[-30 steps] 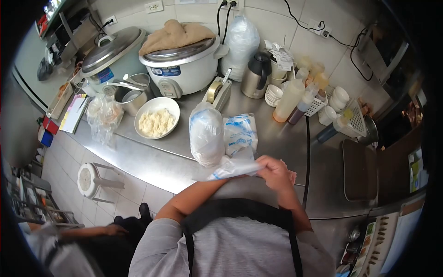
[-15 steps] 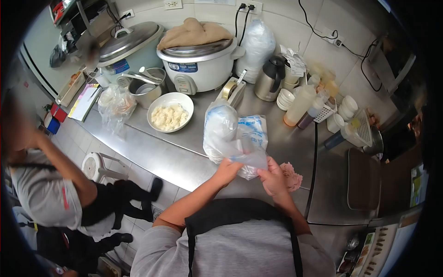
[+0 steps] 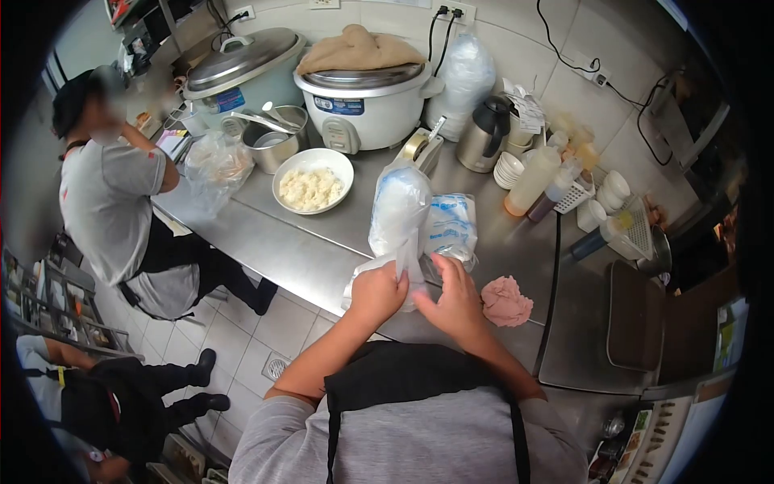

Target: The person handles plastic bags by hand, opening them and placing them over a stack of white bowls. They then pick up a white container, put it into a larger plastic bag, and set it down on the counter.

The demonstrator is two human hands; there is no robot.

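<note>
My left hand (image 3: 377, 292) and my right hand (image 3: 453, 297) both pinch a thin clear plastic bag (image 3: 405, 262) just above the steel counter (image 3: 274, 238) near its front edge. Right behind the bag stand a tall filled plastic bag (image 3: 398, 208) and a printed pack of bags (image 3: 451, 227). A pink lump (image 3: 505, 301) lies on the counter just right of my right hand.
A white bowl of pale food (image 3: 312, 181), two rice cookers (image 3: 367, 102), a tape dispenser (image 3: 422, 148), a kettle (image 3: 486, 134), squeeze bottles (image 3: 532, 179) and cups fill the back. A dark tray (image 3: 636, 313) lies at right. A person (image 3: 121, 210) stands at left; another crouches below.
My hands have shifted left and lower with the clear bag. The pink lump, half hidden before, now lies uncovered. The person at left has stood up beside the counter.
</note>
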